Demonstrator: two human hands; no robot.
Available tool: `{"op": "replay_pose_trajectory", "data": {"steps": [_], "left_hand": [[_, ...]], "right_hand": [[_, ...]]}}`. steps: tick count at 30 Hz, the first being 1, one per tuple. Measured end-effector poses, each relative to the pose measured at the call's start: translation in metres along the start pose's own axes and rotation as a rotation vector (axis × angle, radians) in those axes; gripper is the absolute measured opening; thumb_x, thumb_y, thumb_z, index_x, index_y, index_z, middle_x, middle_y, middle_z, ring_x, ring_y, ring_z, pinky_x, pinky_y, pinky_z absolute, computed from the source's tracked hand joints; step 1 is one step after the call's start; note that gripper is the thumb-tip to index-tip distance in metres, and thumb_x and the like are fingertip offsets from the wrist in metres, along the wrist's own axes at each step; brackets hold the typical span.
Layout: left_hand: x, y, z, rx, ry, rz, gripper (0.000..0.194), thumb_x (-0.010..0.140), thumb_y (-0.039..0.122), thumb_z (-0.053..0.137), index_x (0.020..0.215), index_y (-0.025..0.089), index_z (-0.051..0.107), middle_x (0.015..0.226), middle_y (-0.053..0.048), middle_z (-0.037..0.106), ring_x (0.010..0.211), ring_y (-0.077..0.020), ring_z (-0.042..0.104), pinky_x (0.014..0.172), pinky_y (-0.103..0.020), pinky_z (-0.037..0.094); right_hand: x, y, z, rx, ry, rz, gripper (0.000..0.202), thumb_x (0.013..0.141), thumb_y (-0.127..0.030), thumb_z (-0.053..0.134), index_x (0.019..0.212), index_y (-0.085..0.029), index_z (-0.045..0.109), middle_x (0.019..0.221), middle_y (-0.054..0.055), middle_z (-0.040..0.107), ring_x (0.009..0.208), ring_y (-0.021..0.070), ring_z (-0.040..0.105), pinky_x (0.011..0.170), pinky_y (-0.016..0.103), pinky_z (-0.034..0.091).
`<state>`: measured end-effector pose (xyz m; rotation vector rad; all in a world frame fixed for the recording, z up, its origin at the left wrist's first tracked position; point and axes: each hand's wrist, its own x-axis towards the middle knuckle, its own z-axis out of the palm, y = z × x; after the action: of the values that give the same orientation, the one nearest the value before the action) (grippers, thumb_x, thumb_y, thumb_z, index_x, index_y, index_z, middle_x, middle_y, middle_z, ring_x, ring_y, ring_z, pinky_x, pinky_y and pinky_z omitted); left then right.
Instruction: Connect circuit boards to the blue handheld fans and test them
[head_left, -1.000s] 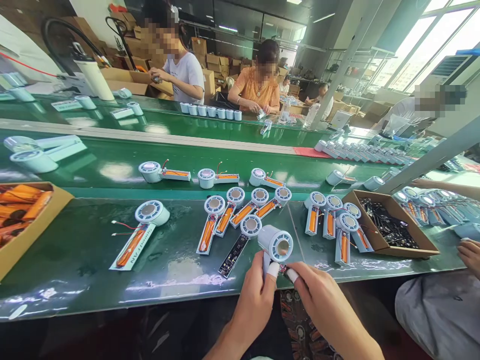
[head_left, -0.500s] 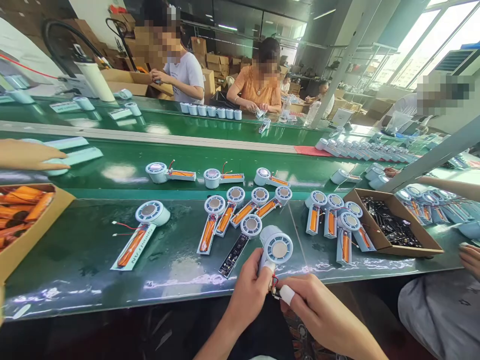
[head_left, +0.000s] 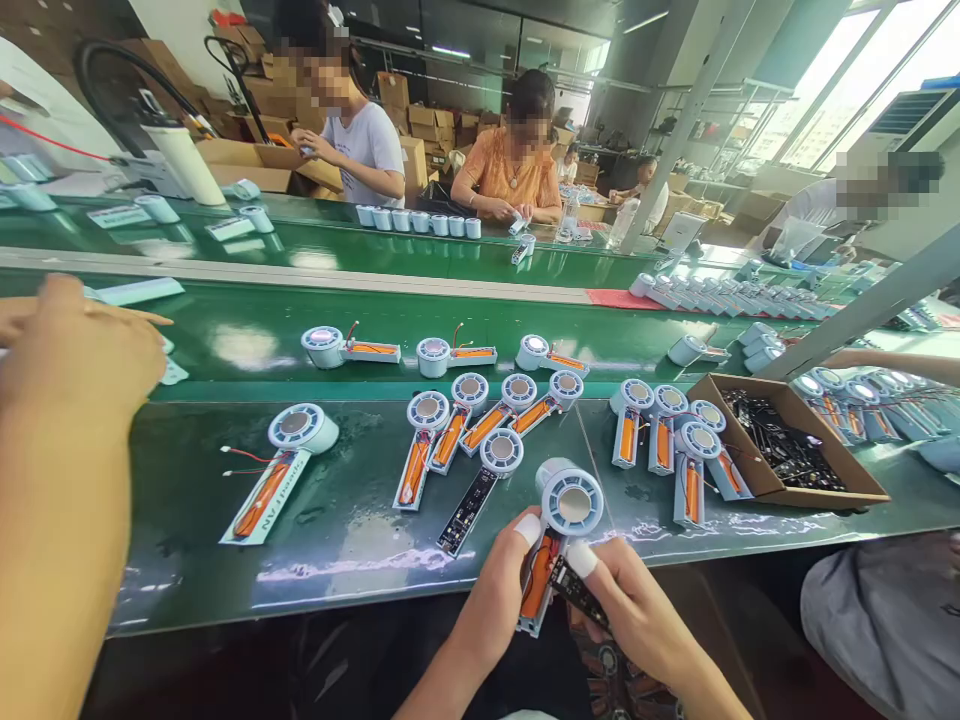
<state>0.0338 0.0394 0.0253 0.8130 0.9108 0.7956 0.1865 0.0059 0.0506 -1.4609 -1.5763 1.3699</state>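
Near the table's front edge, my left hand [head_left: 499, 585] grips a light-blue fan unit [head_left: 571, 502] by its handle, round head up. Its open handle shows an orange battery [head_left: 538, 580] and red wires. My right hand [head_left: 637, 605] pinches a black circuit board [head_left: 577, 592], tilted beside the handle. White coverings wrap both thumbs. Just left, a fan unit [head_left: 501, 452] lies with a black board in its handle. Behind it several fan units [head_left: 427, 410] show orange batteries. Another unit [head_left: 300, 427] lies farther left.
A cardboard box [head_left: 765, 490] of black boards stands at the right, beside more fan units. A green conveyor [head_left: 255, 345] carries fan units behind the table [head_left: 187, 560]. A co-worker's arm [head_left: 67, 480] reaches in at the left. People work across the line.
The held fan unit has moved slightly right and turned, exposing its battery. The black board now shows more fully in my right hand. A co-worker's arm has come in at the left.
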Motion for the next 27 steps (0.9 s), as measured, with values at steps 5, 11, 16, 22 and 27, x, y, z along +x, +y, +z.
{"op": "replay_pose_trajectory", "data": {"steps": [5, 11, 16, 22, 27], "left_hand": [[-0.005, -0.005, -0.001, -0.129, -0.095, -0.044, 0.052, 0.091, 0.064, 0.049, 0.113, 0.019, 0.067, 0.082, -0.003, 0.067, 0.073, -0.0185, 0.060, 0.067, -0.029, 0.048], [-0.011, 0.007, 0.001, 0.019, -0.184, 0.098, 0.040, 0.091, 0.035, 0.056, 0.128, 0.023, 0.063, 0.122, -0.004, 0.068, 0.117, -0.0259, 0.058, 0.106, -0.036, 0.042], [-0.011, 0.009, 0.006, 0.142, -0.174, 0.150, 0.042, 0.094, 0.035, 0.053, 0.133, 0.021, 0.057, 0.129, -0.006, 0.066, 0.122, -0.0271, 0.056, 0.108, -0.037, 0.041], [-0.010, 0.000, 0.010, 0.220, 0.010, 0.166, 0.037, 0.096, 0.043, 0.049, 0.124, 0.023, 0.064, 0.122, -0.006, 0.068, 0.109, -0.0239, 0.060, 0.099, -0.031, 0.046], [-0.003, -0.008, 0.012, 0.148, 0.161, 0.141, 0.035, 0.091, 0.046, 0.052, 0.111, 0.023, 0.068, 0.081, 0.000, 0.064, 0.072, -0.0170, 0.055, 0.067, -0.025, 0.049]], "right_hand": [[0.005, 0.011, 0.012, 0.218, 0.228, 0.125, 0.068, 0.084, -0.078, 0.053, 0.049, -0.023, 0.034, 0.040, -0.005, 0.035, 0.038, 0.0076, 0.029, 0.040, 0.022, 0.024], [0.005, 0.011, 0.027, 0.367, 0.416, 0.188, 0.070, 0.076, -0.086, 0.054, 0.048, -0.022, 0.039, 0.041, -0.004, 0.037, 0.039, 0.0076, 0.031, 0.039, 0.021, 0.027], [0.006, 0.015, 0.033, 0.460, 0.476, 0.229, 0.069, 0.071, -0.088, 0.056, 0.052, -0.023, 0.040, 0.041, -0.006, 0.035, 0.039, 0.0063, 0.027, 0.037, 0.020, 0.024], [0.001, 0.008, 0.039, 0.448, 0.557, 0.196, 0.065, 0.074, -0.084, 0.059, 0.062, -0.022, 0.044, 0.051, -0.006, 0.036, 0.045, 0.0083, 0.031, 0.040, 0.021, 0.030], [-0.013, 0.014, 0.057, 0.369, 0.583, 0.027, 0.045, 0.089, -0.062, 0.061, 0.111, -0.023, 0.058, 0.066, -0.004, 0.052, 0.052, 0.0109, 0.041, 0.050, 0.022, 0.039]]}}
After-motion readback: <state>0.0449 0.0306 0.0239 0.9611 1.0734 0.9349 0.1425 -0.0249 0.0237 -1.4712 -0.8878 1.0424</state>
